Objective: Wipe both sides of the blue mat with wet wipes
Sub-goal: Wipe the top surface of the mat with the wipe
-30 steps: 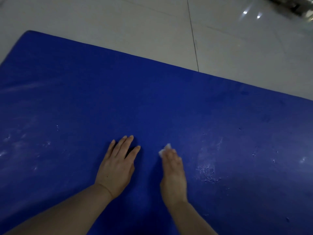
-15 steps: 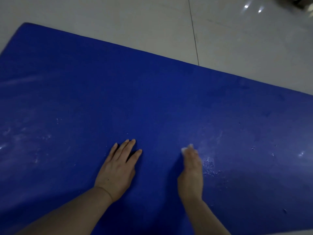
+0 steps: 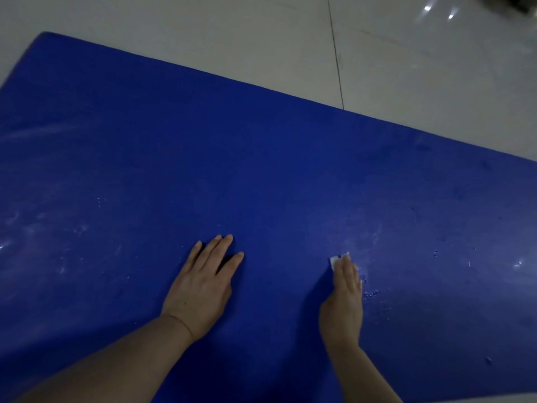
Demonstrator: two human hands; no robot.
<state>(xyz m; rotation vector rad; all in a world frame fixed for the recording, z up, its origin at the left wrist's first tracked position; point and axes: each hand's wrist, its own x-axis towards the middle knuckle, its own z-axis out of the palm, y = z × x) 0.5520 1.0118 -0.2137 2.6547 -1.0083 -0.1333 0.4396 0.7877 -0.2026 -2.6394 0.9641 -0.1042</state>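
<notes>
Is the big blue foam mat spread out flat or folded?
Spread flat. The big blue foam mat lies open on the pale tiled floor, with no fold showing; its near and side edges run out of view.

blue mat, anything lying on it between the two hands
Nothing: in the head view, only bare blue mat lies between the left hand and the right hand.

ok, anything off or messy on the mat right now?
Nothing damaged or askew. The blue mat lies flat on the floor; whitish smears show at its left side and droplets right of the right hand, which presses the wet wipe. Left hand rests flat.
</notes>
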